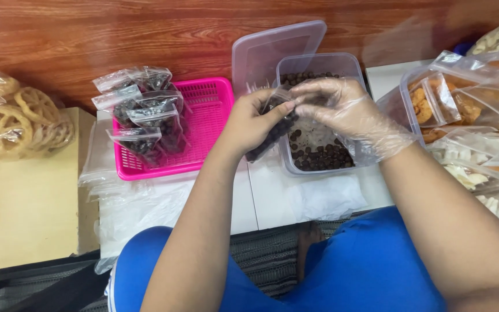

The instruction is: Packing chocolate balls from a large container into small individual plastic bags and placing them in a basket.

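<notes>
My left hand [253, 122] grips a small clear bag of dark round snack balls [275, 134], held tilted over the near edge of a clear plastic tub [342, 63]. My right hand [342, 112], in a loose clear plastic glove, pinches the top of the same bag with its fingertips. The tub holds more of the dark balls [321, 156]. Its lid [272, 49] leans behind it. A pink mesh basket [209, 110] to the left holds several filled, sealed bags of the same balls [145, 112].
Bags of orange and pale snacks [469, 115] are piled at the right. A bag of round lattice-shaped crackers [12, 118] lies at the far left on a beige board. Empty clear bags [145, 202] lie flat in front of the basket.
</notes>
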